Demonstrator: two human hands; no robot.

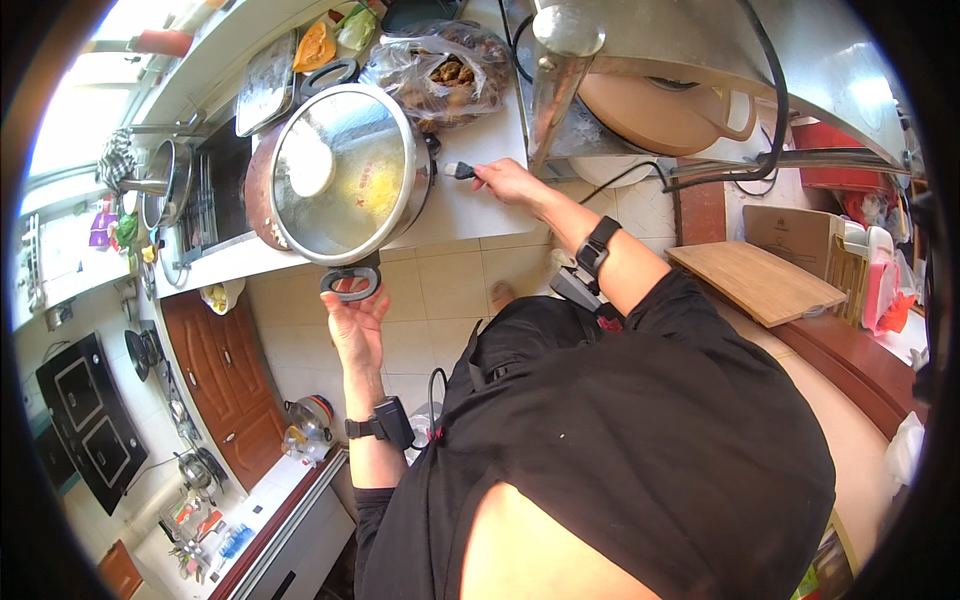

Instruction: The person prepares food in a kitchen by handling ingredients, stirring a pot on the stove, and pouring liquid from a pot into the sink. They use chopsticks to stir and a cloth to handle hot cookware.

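Observation:
A wide pot with a steamy glass lid (341, 176) stands on the white counter, something yellow showing through the glass. My left hand (357, 319) has its fingers around the black loop handle (351, 283) on the pot's near side. To the right of the pot, my right hand (504, 180) grips a black power cord by its plug end (460, 171), whose pale tip points left towards the pot's side. A small gap separates that tip from the black fitting (433, 144) on the pot. Behind my right hand, a black cord (637, 171) runs towards the right.
Behind the pot are a plastic bag of brown food (450, 73), a cut pumpkin piece (314, 46) and a metal tray (268, 82). A sink (219, 184) lies left. A wooden board (756, 281) and a tan pan (652, 112) are at right.

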